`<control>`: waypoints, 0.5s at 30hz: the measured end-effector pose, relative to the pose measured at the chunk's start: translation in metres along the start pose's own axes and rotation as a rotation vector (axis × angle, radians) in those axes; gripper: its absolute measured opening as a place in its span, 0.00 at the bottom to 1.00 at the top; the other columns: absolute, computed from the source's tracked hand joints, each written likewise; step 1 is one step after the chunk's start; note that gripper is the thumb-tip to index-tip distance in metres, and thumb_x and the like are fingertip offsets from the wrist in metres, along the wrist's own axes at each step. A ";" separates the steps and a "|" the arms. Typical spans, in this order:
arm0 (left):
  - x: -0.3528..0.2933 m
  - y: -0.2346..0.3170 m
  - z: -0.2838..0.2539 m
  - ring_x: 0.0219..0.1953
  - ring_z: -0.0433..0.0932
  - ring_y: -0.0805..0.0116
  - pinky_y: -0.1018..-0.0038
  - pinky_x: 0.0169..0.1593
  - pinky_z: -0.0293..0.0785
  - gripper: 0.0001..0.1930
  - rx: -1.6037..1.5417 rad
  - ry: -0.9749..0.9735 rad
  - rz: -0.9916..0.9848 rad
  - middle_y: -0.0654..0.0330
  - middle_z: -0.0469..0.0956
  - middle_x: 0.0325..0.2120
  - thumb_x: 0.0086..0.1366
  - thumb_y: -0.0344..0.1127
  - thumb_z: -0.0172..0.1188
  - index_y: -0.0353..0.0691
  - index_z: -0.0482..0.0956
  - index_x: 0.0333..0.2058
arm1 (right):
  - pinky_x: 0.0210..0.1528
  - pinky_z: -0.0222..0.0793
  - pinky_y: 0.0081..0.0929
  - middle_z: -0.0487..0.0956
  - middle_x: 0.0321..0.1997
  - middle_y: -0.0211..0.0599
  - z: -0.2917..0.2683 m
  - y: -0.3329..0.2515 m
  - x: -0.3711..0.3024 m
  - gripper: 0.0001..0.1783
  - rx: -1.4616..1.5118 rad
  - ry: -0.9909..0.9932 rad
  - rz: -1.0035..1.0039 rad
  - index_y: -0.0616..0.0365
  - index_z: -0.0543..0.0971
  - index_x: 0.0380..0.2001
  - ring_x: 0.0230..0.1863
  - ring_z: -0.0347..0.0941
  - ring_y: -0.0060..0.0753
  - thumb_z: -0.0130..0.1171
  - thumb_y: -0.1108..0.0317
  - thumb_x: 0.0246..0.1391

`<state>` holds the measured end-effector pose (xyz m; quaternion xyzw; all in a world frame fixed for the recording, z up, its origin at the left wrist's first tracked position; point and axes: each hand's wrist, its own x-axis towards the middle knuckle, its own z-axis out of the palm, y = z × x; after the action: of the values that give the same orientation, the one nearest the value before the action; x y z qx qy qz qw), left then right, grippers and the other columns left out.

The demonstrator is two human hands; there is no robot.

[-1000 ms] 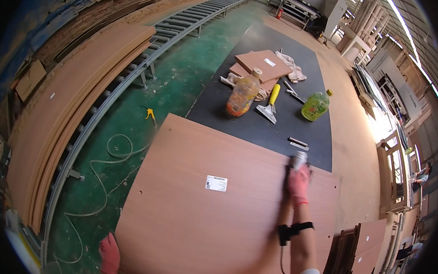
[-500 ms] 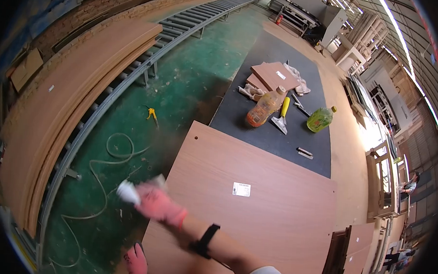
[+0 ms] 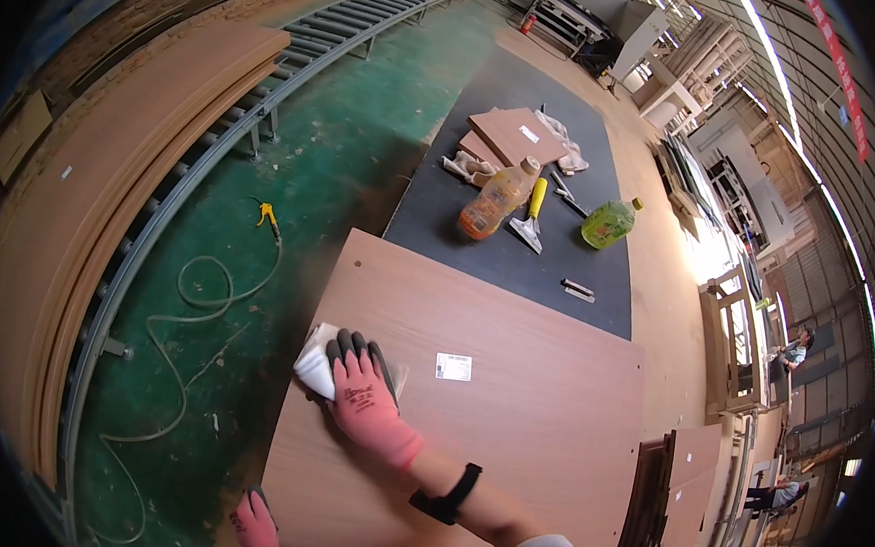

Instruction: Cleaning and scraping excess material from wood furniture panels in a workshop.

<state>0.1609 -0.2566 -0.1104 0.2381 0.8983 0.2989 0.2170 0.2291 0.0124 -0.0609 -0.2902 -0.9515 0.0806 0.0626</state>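
A folded white cloth (image 3: 315, 372) lies by the left edge of a reddish-brown wooden panel (image 3: 518, 429), held under the pink-gloved right hand (image 3: 368, 402), fingers slightly parted; how open the pink-gloved left hand (image 3: 258, 529) is, I cannot tell.

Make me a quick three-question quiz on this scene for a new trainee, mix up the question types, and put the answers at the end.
1. Short answer: What lies under the right hand?

2. True or false: On the brown panel, the white label lies to the left of the right hand.

3. Multiple choice: What colour is the handle of the scraper?
A) Blue
B) Yellow
C) Red

Key:
1. A white cloth, on the panel near its left edge.
2. False; the label lies to the right of that hand.
3. B, yellow.
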 end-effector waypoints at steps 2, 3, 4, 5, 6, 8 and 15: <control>-0.003 0.003 -0.007 0.40 0.73 0.50 0.64 0.44 0.68 0.19 0.009 0.071 0.144 0.42 0.73 0.39 0.65 0.41 0.43 0.29 0.72 0.41 | 0.62 0.45 0.45 0.65 0.50 0.57 0.012 0.015 0.008 0.33 -0.052 0.032 0.054 0.72 0.63 0.47 0.55 0.58 0.54 0.56 0.58 0.41; -0.004 0.006 -0.011 0.40 0.73 0.49 0.64 0.44 0.68 0.19 -0.021 0.025 0.077 0.42 0.73 0.39 0.65 0.41 0.43 0.29 0.71 0.42 | 0.62 0.46 0.44 0.65 0.49 0.56 0.007 0.032 0.018 0.33 -0.059 -0.060 0.135 0.72 0.64 0.47 0.55 0.58 0.53 0.56 0.58 0.42; -0.004 0.009 -0.014 0.40 0.73 0.49 0.64 0.44 0.68 0.19 -0.056 -0.037 0.025 0.42 0.73 0.39 0.65 0.41 0.43 0.29 0.71 0.42 | 0.62 0.46 0.44 0.66 0.49 0.56 0.014 0.068 0.021 0.32 -0.106 -0.001 0.244 0.72 0.64 0.47 0.55 0.58 0.53 0.55 0.59 0.43; -0.004 -0.001 -0.005 0.40 0.73 0.49 0.64 0.44 0.68 0.19 -0.055 -0.045 0.038 0.42 0.73 0.39 0.65 0.41 0.43 0.29 0.71 0.42 | 0.62 0.47 0.44 0.67 0.49 0.55 0.017 0.104 0.023 0.31 -0.156 0.063 0.350 0.72 0.64 0.48 0.55 0.58 0.53 0.54 0.59 0.43; -0.005 -0.021 0.011 0.39 0.73 0.48 0.63 0.42 0.69 0.17 0.052 0.041 0.002 0.43 0.74 0.37 0.64 0.40 0.45 0.30 0.73 0.39 | 0.61 0.47 0.43 0.67 0.49 0.55 0.003 0.122 0.025 0.31 -0.166 0.059 0.442 0.73 0.63 0.48 0.55 0.58 0.53 0.53 0.60 0.44; -0.004 -0.030 0.018 0.38 0.73 0.48 0.62 0.41 0.69 0.15 0.164 0.123 -0.036 0.45 0.75 0.35 0.62 0.38 0.47 0.31 0.75 0.36 | 0.62 0.45 0.43 0.65 0.53 0.56 -0.003 0.127 0.027 0.32 -0.183 0.045 0.543 0.73 0.62 0.50 0.57 0.57 0.52 0.51 0.60 0.46; -0.003 0.020 -0.015 0.40 0.72 0.48 0.63 0.44 0.68 0.16 0.126 0.045 -0.013 0.43 0.73 0.38 0.63 0.39 0.46 0.30 0.73 0.40 | 0.66 0.36 0.45 0.62 0.56 0.55 -0.009 0.079 0.027 0.35 -0.141 -0.154 0.347 0.73 0.61 0.51 0.60 0.53 0.51 0.53 0.57 0.45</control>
<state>0.1612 -0.2508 -0.0857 0.2386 0.9215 0.2457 0.1832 0.2509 0.0936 -0.0651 -0.4462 -0.8926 0.0452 -0.0457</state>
